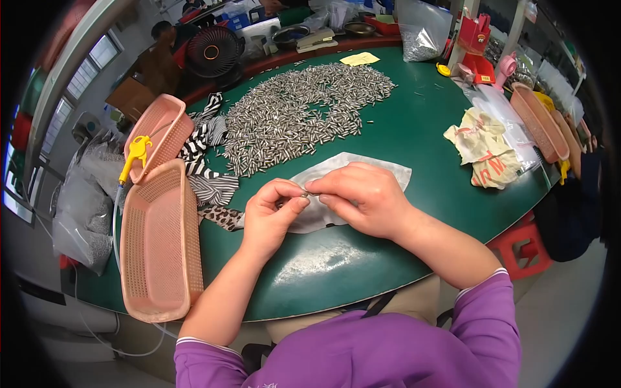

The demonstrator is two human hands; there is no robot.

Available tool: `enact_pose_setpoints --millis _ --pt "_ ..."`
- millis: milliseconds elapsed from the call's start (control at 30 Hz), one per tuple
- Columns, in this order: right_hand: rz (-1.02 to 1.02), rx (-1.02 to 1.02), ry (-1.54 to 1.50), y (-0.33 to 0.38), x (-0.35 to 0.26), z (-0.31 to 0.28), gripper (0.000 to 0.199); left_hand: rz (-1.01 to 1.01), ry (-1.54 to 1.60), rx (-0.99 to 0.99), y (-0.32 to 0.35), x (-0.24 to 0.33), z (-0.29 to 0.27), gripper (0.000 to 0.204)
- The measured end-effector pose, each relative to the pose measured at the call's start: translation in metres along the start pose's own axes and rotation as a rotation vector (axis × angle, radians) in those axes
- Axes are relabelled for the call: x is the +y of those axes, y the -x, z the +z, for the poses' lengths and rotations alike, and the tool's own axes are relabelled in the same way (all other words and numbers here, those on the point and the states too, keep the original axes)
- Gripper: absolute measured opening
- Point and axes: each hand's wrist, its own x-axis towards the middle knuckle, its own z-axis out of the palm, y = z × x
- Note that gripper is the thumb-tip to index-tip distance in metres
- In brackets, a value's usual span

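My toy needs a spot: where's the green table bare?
Green tabletop is bare between the metal pins and yellow rag, and between the grey cloth and purple shirt. Crowded: under the metal pins and, left, around pink baskets.

Two hands [262,213] [372,197], two left-side baskets [158,258] [178,132], one black fan [213,53].

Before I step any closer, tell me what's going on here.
A person's left hand and right hand together hold a small, metallic-looking piece over a pale grey cloth on the green table. Beyond it, many short, silvery metal cylinders lie heaped; a pink, rectangular plastic basket sits at the left.
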Motion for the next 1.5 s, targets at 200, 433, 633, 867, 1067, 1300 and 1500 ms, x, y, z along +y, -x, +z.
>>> enact_pose_setpoints --millis 200,433,633,867,1067,1300,1500 --pt "-0.002 0.005 -0.019 0.000 -0.002 0.000 0.017 0.017 0.001 0.013 0.000 0.000 0.000 0.009" --pt "-0.007 -0.005 0.033 0.000 -0.003 0.001 0.017 0.031 -0.024 -0.004 -0.001 -0.001 -0.002 0.009" --pt "-0.010 0.070 0.128 -0.004 0.011 -0.001 0.018 0.038 -0.078 -0.097 0.001 0.005 0.000 0.006" --pt "-0.013 0.034 0.014 -0.003 0.001 -0.003 0.017 0.092 -0.103 -0.076 0.000 0.003 0.000 0.003" --pt "-0.042 0.010 -0.022 -0.003 0.000 -0.003 0.017 0.096 -0.105 -0.070 0.000 0.002 -0.002 0.007" --pt "-0.053 -0.011 -0.021 -0.001 0.001 0.000 0.018 0.084 -0.099 -0.061 -0.001 0.002 -0.001 0.008" --pt "-0.108 0.019 0.192 -0.003 0.000 -0.005 0.020 0.078 -0.182 -0.159 0.002 0.004 0.001 0.009"
